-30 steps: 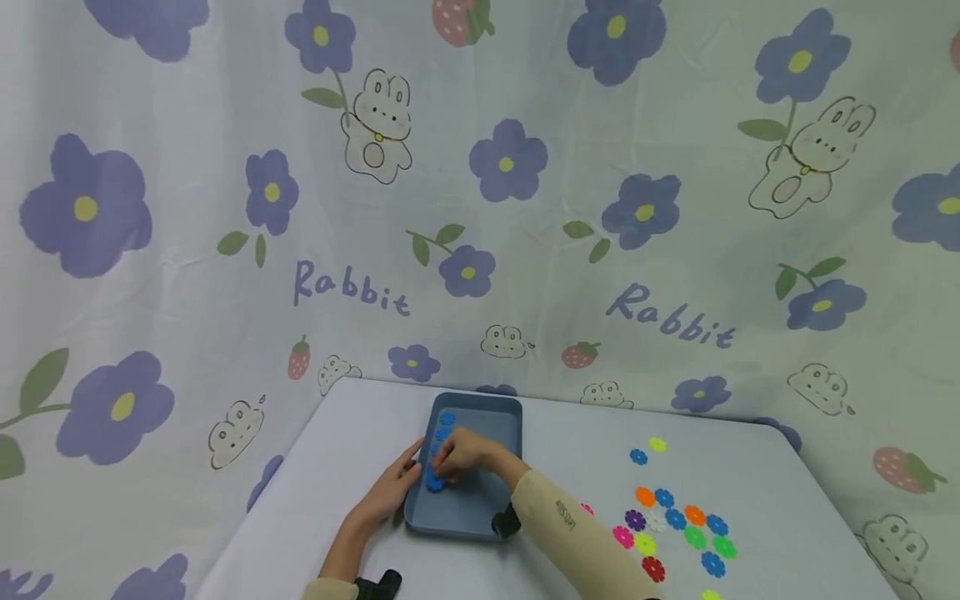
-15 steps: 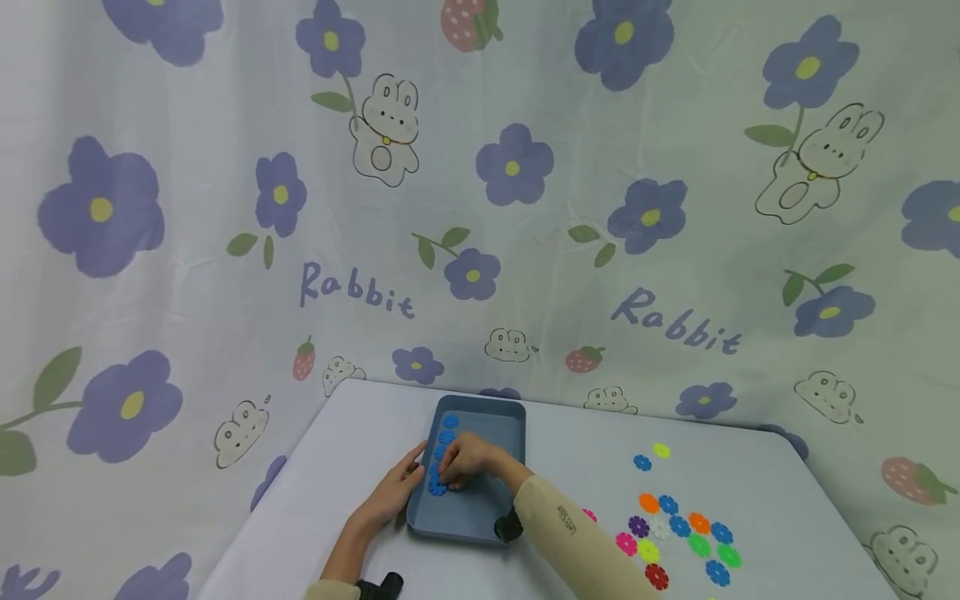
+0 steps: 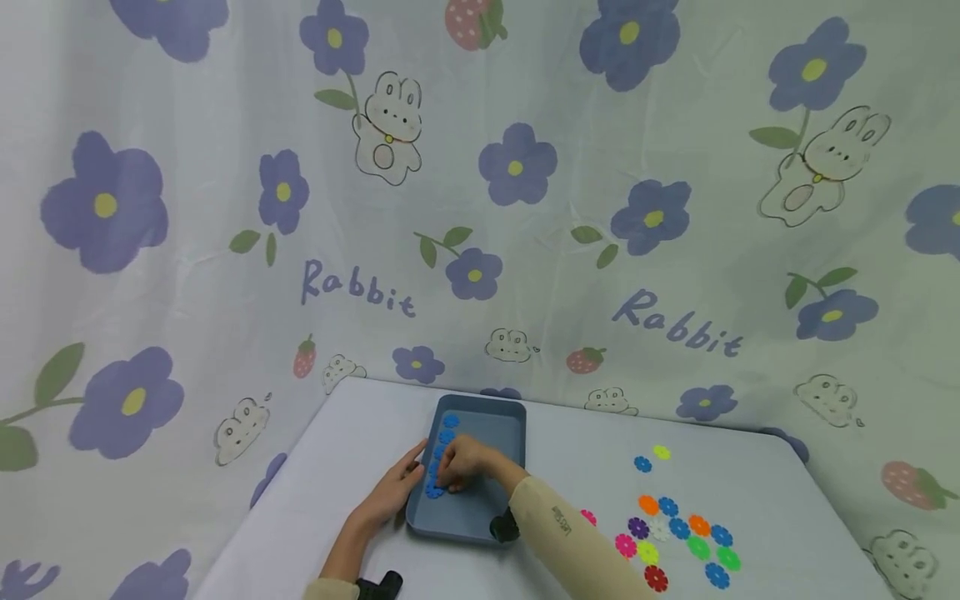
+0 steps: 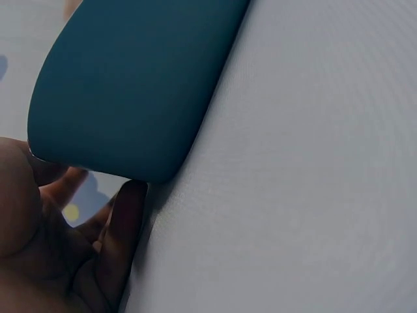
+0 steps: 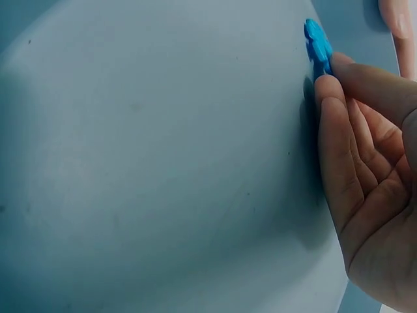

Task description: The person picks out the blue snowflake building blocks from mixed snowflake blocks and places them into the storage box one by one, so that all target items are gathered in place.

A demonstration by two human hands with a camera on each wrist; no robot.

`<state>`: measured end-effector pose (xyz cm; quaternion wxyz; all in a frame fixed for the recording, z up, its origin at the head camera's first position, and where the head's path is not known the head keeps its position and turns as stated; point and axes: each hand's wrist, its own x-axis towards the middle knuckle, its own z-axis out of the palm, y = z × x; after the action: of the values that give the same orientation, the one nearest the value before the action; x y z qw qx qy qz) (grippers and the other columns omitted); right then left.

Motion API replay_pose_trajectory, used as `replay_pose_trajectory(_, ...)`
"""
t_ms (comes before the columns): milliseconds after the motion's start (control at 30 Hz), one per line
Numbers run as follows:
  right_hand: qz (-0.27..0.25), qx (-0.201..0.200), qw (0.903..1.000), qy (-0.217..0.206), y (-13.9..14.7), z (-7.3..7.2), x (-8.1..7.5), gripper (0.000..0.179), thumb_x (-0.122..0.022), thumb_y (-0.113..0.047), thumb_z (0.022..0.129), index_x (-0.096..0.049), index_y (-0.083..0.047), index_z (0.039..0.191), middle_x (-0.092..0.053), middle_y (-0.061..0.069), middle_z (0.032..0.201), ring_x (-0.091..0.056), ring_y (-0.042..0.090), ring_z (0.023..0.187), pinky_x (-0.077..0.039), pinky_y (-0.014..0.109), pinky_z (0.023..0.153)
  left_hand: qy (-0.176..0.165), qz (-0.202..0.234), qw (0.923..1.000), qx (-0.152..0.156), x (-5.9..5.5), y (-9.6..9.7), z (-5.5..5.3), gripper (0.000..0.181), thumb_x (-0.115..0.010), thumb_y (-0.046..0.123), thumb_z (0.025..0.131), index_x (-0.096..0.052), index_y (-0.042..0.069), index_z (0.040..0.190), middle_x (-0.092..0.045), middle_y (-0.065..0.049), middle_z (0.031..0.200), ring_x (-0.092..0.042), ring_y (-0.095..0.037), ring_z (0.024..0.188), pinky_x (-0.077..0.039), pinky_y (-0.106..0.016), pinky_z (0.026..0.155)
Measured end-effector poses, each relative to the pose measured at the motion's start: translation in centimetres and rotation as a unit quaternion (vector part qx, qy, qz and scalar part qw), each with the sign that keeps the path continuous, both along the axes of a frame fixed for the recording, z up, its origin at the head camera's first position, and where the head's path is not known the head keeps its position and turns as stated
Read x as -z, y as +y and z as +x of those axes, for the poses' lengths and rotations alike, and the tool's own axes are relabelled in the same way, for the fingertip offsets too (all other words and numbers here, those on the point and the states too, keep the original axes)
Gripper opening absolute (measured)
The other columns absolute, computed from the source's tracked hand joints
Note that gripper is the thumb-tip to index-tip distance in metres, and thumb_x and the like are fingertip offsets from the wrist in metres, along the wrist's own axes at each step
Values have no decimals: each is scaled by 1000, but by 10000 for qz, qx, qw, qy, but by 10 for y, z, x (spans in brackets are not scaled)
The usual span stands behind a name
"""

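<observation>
A grey-blue tray (image 3: 459, 533) lies on the white table, with a column of blue flower-shaped plastic discs (image 3: 447, 437) along its left side. My right hand (image 3: 463, 461) reaches into the tray and pinches a blue flower-shaped disc (image 5: 316, 43) between thumb and fingertips, at the near end of the column. In the head view this hand partly covers the column. My left hand (image 3: 390, 493) rests against the tray's left side, its fingers extended. In the left wrist view, fingers (image 4: 127, 212) touch the tray's outer wall (image 4: 124, 98).
Loose flower-shaped discs are scattered on the table right of the tray, including orange discs (image 3: 648, 505), blue discs (image 3: 717, 575), green discs (image 3: 727, 557) and a red disc (image 3: 656, 578). A patterned curtain (image 3: 517, 250) hangs behind the table.
My right hand has shifted slightly at the near end of the blue column, and the lowest disc sits a little nearer. My left hand stays at the tray's side. The head view has shifted slightly.
</observation>
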<state>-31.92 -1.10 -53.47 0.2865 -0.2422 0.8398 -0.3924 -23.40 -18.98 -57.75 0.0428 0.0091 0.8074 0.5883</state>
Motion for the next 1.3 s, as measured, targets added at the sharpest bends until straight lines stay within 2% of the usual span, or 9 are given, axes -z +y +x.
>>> replay_pose_trajectory(267, 59, -6, 10000, 63, -2, -3, 1, 13, -79, -3, 79, -70, -7, 70, -66, 4, 63, -61, 12, 52, -53, 25, 51, -40, 42, 10000, -34, -1, 1, -2, 50, -46, 26, 105, -33, 18, 153, -49, -19, 131, -45, -34, 118, -30, -61, 101)
replay_pose_trajectory(567, 58, -53, 10000, 34, -1, -4, 4, 11, -79, -3, 79, -72, -8, 72, -67, 5, 64, -62, 12, 53, -53, 26, 51, -40, -37, 10000, -68, 3, 1, -2, 51, -45, 26, 105, -32, 19, 153, -39, -30, 143, -34, -48, 132, -24, -66, 103)
replay_pose_trajectory(767, 10, -218, 9998, 2, 0, -6, 7, 10, -80, -4, 79, -74, -11, 74, -67, 3, 65, -59, 11, 51, -50, 23, 48, -61, -133, 9999, -49, 4, -1, -2, 50, -44, 28, 105, -32, 22, 153, -44, -24, 139, -39, -42, 129, -26, -65, 102)
replay_pose_trajectory(1000, 88, -431, 9988, 198, 0, -6, 9, 7, -80, -6, 80, -76, -11, 76, -67, -2, 67, -56, 9, 49, -49, 22, 47, -18, -126, 9999, 45, 2, -1, 0, 50, -43, 27, 106, -32, 18, 153, -45, -25, 137, -42, -42, 125, -29, -64, 101)
replay_pose_trajectory(1300, 82, -328, 9990, 284, -2, -3, 10, 10, -81, -6, 78, -75, -11, 72, -67, -1, 64, -56, 9, 46, -47, 21, 45, 161, -163, 9996, 164, 2, -4, 0, 50, -43, 26, 106, -31, 14, 153, -48, -24, 132, -46, -39, 119, -32, -62, 99)
